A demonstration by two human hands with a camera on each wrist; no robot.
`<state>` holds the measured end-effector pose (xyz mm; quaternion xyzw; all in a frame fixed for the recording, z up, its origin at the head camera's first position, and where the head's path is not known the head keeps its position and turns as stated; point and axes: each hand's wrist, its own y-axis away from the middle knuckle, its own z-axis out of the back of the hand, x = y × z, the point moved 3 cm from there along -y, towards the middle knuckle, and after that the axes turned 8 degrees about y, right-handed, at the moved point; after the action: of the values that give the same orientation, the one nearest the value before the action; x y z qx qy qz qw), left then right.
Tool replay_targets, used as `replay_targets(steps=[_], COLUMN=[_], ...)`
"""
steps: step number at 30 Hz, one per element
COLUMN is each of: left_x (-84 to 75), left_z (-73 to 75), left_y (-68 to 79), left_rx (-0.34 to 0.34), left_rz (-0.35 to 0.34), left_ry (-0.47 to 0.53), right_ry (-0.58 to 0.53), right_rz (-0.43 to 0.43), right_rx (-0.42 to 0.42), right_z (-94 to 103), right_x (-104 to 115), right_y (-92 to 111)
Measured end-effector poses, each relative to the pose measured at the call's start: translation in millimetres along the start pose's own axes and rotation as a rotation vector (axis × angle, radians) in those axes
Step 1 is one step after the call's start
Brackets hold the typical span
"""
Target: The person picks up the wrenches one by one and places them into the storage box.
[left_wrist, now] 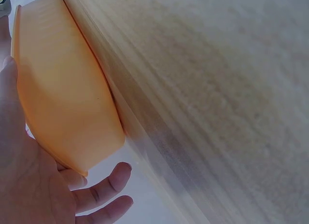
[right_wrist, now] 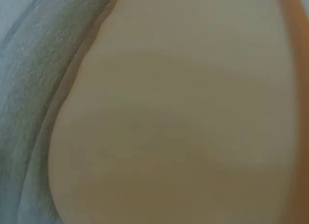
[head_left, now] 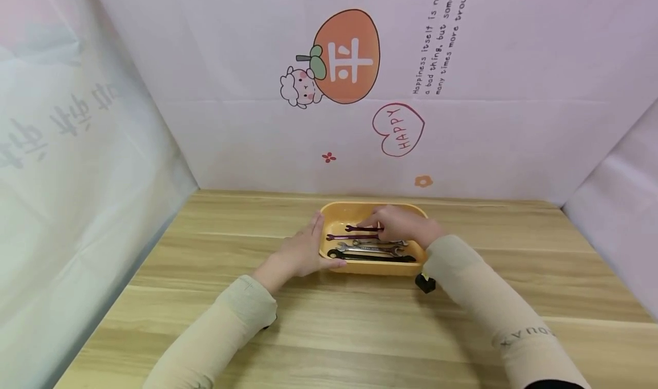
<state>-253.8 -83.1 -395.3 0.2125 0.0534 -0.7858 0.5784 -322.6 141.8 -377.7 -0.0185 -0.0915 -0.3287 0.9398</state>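
An orange-yellow plastic bin (head_left: pixel 380 268) holds several wrenches, lying roughly parallel. My left hand (head_left: pixel 303 251) grips its left end, the thumb along the front rim and the fingers at the far side. In the left wrist view, the bin's outer wall (left_wrist: pixel 65 84) sits against that hand. My right hand (head_left: pixel 401 224) reaches inside and holds a dark purple wrench (head_left: pixel 354 228), covering its right end. Just in front lie a second purple wrench (head_left: pixel 349 237), silver wrenches (head_left: pixel 366 249) and a black wrench (head_left: pixel 370 257). The right wrist view shows mostly the bin's blurred wall (right_wrist: pixel 178 113).
The bin stands on a wood-grain table (head_left: pixel 329 332), close to the printed back sheet (head_left: pixel 247 132). White sheets also hang at the left and right sides. A small black object (head_left: pixel 425 283) shows below the right cuff, by the bin's front right corner.
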Motion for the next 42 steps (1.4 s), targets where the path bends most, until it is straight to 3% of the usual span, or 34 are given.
replay_targets(steps=[14, 26, 42], left_x=[4.4, 2.5, 3.0], left_z=[-1.8, 0.8, 0.2], left_y=[-3.4, -1.7, -2.5], left_rx=[-0.007, -0.003, -0.001], left_rz=[-0.018, -0.021, -0.019], left_ry=[0.009, 0.014, 0.004], right_ry=[-0.044, -0.012, 0.043], right_rz=[-0.010, -0.031, -0.136], right_rx=[0.034, 0.054, 0.103], right_z=[-7.6, -11.6, -18.0], right_x=[-9, -12, -9], right_y=[-8, -12, -16])
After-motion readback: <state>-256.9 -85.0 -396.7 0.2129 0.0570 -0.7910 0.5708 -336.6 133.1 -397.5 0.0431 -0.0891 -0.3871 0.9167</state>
